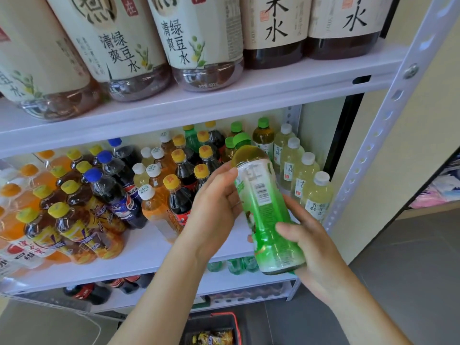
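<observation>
- Drinks shelving in white metal fills the view, and in front of its middle board I hold a green-labelled tea bottle in 2 hands.
- It is tilted, with the green cap pointing away towards the shelf, the base towards me and the barcode facing up.
- My right hand is wrapped round the lower half, thumb across the front. My left hand grips the upper part, thumb tip at the shoulder.
- Just behind the cap stand more green-capped bottles. Pale white-capped bottles line up to the right and dark yellow-capped bottles to the left, with bare board between them under my hands.
- On the floor below sits a red-rimmed basket with some goods in it.
- I judge that I am checking the label, about to shelve the bottle.
- Next I need to tip it upright and set its base on the bare board in front of its green-capped fellows, without knocking either neighbouring row.
</observation>
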`<action>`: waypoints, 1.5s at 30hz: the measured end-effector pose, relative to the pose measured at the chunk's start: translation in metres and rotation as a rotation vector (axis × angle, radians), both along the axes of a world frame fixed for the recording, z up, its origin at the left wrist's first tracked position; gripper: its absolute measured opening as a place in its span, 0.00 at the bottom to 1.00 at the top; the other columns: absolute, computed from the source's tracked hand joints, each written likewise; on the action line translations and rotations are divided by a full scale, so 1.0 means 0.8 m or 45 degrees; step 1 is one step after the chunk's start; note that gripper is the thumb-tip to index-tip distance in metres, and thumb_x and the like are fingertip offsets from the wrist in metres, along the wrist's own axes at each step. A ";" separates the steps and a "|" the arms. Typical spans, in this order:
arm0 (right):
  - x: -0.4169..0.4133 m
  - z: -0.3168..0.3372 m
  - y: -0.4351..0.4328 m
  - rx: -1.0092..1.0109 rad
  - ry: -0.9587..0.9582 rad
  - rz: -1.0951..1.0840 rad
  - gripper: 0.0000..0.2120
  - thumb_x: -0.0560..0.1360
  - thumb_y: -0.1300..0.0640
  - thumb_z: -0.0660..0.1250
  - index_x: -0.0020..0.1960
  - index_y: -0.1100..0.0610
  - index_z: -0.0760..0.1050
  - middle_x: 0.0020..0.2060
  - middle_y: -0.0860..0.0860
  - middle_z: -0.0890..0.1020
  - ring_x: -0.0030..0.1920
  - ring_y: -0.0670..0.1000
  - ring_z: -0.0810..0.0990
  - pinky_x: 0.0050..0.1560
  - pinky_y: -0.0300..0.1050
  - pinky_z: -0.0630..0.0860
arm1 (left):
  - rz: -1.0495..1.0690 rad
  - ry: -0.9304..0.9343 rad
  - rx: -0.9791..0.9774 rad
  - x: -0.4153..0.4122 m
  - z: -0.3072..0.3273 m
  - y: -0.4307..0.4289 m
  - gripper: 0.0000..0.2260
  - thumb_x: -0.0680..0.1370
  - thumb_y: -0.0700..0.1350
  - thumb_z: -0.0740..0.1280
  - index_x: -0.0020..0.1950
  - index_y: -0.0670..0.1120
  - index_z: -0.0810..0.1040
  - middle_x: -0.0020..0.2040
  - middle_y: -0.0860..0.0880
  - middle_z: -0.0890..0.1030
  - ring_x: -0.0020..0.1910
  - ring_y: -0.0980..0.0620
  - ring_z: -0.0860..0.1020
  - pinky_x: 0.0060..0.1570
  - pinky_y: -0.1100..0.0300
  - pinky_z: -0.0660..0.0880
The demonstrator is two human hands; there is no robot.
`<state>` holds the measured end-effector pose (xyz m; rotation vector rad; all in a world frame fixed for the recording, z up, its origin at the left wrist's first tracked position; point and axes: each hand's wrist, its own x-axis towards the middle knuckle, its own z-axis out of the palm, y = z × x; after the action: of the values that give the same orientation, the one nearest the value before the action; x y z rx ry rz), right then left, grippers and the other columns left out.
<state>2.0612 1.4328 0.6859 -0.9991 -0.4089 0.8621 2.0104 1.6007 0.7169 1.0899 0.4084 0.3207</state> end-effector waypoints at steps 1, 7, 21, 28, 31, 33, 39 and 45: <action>0.000 0.000 0.001 0.093 0.157 0.078 0.28 0.64 0.53 0.73 0.65 0.49 0.76 0.54 0.64 0.82 0.53 0.67 0.82 0.45 0.56 0.80 | -0.027 -0.015 -0.016 0.001 0.004 0.003 0.25 0.74 0.49 0.67 0.70 0.44 0.73 0.50 0.44 0.82 0.45 0.47 0.81 0.46 0.54 0.78; -0.001 -0.002 0.003 0.283 0.593 0.324 0.33 0.56 0.49 0.80 0.57 0.63 0.82 0.50 0.67 0.83 0.46 0.61 0.84 0.41 0.52 0.82 | -0.188 0.017 -0.099 0.006 0.011 0.006 0.31 0.75 0.51 0.66 0.74 0.38 0.66 0.61 0.35 0.73 0.59 0.36 0.72 0.65 0.36 0.67; -0.003 -0.030 0.004 0.212 0.353 -0.021 0.25 0.64 0.53 0.81 0.57 0.52 0.77 0.56 0.59 0.81 0.52 0.59 0.82 0.51 0.61 0.79 | 0.320 0.036 0.475 0.026 0.025 0.003 0.26 0.66 0.50 0.80 0.60 0.44 0.77 0.44 0.53 0.86 0.45 0.54 0.85 0.43 0.61 0.80; -0.002 -0.039 0.001 0.080 0.745 0.063 0.28 0.69 0.40 0.68 0.59 0.59 0.81 0.50 0.65 0.83 0.42 0.61 0.85 0.28 0.44 0.81 | 0.212 0.040 0.283 0.020 0.038 0.031 0.16 0.72 0.52 0.70 0.57 0.47 0.78 0.48 0.50 0.85 0.47 0.53 0.83 0.49 0.55 0.77; 0.005 -0.042 0.002 0.007 0.939 0.179 0.30 0.69 0.38 0.65 0.52 0.65 0.83 0.41 0.65 0.82 0.27 0.57 0.81 0.20 0.41 0.77 | 0.034 0.054 0.403 0.017 0.043 0.041 0.16 0.74 0.53 0.69 0.60 0.49 0.79 0.53 0.49 0.85 0.53 0.51 0.83 0.48 0.57 0.78; 0.010 -0.045 0.001 0.000 1.044 0.227 0.28 0.67 0.41 0.65 0.49 0.66 0.84 0.39 0.65 0.81 0.24 0.56 0.79 0.17 0.39 0.75 | -0.054 0.039 0.465 0.016 0.045 0.046 0.13 0.76 0.53 0.67 0.58 0.50 0.80 0.55 0.49 0.84 0.56 0.50 0.82 0.50 0.55 0.79; 0.013 -0.054 0.005 0.050 1.150 0.294 0.29 0.72 0.41 0.61 0.53 0.65 0.83 0.47 0.65 0.82 0.32 0.58 0.83 0.21 0.42 0.78 | -0.109 0.013 0.767 0.019 0.055 0.044 0.13 0.78 0.52 0.65 0.57 0.45 0.79 0.49 0.48 0.84 0.51 0.49 0.82 0.59 0.45 0.77; 0.018 -0.072 0.021 -0.396 0.656 -0.080 0.17 0.81 0.44 0.57 0.61 0.53 0.76 0.55 0.59 0.83 0.55 0.58 0.83 0.47 0.54 0.82 | -0.117 0.063 1.381 0.025 0.066 0.044 0.12 0.77 0.53 0.69 0.52 0.45 0.80 0.46 0.50 0.83 0.48 0.52 0.81 0.51 0.52 0.78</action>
<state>2.0757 1.4495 0.6286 -1.0211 0.2000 1.1061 2.0302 1.6357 0.7698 2.1715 0.2066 0.4465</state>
